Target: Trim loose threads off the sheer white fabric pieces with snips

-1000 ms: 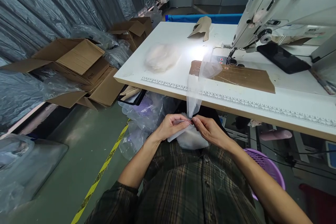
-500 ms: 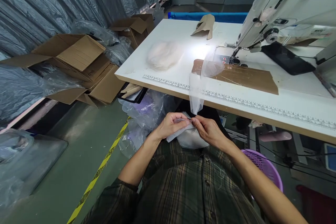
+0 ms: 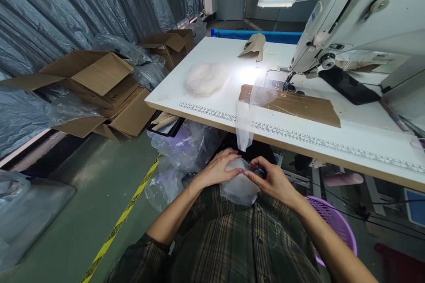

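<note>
A bundle of sheer white fabric (image 3: pixel 239 186) rests in my lap below the table edge. My left hand (image 3: pixel 219 169) lies on its left side with fingers curled over it. My right hand (image 3: pixel 269 179) pinches the fabric's upper right part, and a small blue thing shows at its fingertips. A strip of sheer fabric (image 3: pixel 245 124) hangs loose over the edge of the white table (image 3: pixel 212 108), its upper end lying on a brown cardboard sheet (image 3: pixel 299 106) by the needle of the white sewing machine (image 3: pixel 348 26).
A fluffy white pile (image 3: pixel 205 78) and a folded brown paper piece (image 3: pixel 254 45) lie on the table. Open cardboard boxes (image 3: pixel 96 84) and plastic bags (image 3: pixel 186 150) stand to the left on the floor. A purple basket (image 3: pixel 335 221) sits at my right.
The hanging strip has left my fingers and now dangles free. Both hands have dropped onto the bundle in my lap.
</note>
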The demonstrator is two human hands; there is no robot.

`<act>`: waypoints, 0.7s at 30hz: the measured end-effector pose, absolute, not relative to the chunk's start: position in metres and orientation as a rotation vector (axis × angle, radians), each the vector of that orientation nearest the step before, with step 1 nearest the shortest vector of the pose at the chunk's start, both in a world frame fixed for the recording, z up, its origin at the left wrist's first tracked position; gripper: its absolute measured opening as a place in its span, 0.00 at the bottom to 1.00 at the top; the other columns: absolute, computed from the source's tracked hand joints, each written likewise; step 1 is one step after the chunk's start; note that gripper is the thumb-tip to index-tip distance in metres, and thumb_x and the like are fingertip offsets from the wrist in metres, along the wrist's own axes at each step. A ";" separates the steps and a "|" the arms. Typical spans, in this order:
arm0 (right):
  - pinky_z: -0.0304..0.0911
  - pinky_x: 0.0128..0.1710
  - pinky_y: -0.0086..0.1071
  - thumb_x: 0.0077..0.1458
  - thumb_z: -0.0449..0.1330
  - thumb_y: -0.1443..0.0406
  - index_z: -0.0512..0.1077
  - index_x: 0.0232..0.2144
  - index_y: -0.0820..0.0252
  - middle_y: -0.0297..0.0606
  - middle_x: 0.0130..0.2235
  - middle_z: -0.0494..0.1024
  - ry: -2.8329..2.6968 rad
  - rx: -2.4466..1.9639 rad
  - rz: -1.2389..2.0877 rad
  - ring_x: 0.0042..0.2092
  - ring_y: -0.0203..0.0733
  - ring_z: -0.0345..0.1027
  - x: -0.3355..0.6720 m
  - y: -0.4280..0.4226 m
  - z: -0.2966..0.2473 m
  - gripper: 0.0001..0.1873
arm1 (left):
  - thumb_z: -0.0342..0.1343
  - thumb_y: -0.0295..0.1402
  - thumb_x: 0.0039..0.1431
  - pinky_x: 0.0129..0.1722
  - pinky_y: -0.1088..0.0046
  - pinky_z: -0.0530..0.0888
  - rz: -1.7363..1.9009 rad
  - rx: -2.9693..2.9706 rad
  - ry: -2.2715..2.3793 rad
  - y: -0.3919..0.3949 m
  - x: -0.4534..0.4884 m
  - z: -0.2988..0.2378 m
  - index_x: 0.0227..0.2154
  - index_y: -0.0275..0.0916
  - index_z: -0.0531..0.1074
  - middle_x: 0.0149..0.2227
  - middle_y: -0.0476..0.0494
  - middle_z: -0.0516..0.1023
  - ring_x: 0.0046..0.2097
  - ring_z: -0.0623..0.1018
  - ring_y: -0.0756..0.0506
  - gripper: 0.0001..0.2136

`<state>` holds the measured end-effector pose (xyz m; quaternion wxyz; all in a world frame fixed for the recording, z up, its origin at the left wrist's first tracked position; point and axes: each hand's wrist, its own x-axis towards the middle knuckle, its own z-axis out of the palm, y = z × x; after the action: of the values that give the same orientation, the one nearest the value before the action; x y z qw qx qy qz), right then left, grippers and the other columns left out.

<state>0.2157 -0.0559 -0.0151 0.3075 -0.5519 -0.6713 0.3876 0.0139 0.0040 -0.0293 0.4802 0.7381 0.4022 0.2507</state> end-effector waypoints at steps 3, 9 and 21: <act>0.60 0.29 0.30 0.57 0.60 0.51 0.72 0.37 0.59 0.36 0.29 0.75 -1.611 -1.441 0.916 0.29 0.38 0.65 0.208 -0.052 -0.001 0.17 | 0.61 0.39 0.56 0.57 0.63 0.67 0.603 1.899 0.980 0.009 0.012 -0.029 0.47 0.41 0.76 0.50 0.39 0.75 0.53 0.74 0.41 0.17; 0.57 0.22 0.28 0.55 0.60 0.51 0.75 0.28 0.62 0.34 0.22 0.69 -1.357 -1.375 0.881 0.24 0.35 0.58 0.176 -0.035 0.013 0.18 | 0.60 0.42 0.57 0.56 0.64 0.67 0.695 1.811 0.933 0.016 0.011 -0.016 0.42 0.39 0.79 0.44 0.40 0.78 0.50 0.75 0.42 0.14; 0.55 0.22 0.26 0.52 0.61 0.69 0.72 0.25 0.59 0.29 0.20 0.69 -1.792 -0.882 1.211 0.20 0.31 0.59 0.167 -0.102 0.031 0.05 | 0.57 0.65 0.43 0.56 0.57 0.66 0.724 0.845 0.417 0.008 0.025 -0.004 0.49 0.33 0.74 0.50 0.27 0.77 0.55 0.75 0.33 0.41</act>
<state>0.1673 -0.1022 0.0306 0.3922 -0.3473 -0.7057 0.4770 0.0250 0.0077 -0.0040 0.8285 0.3980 0.1965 0.3413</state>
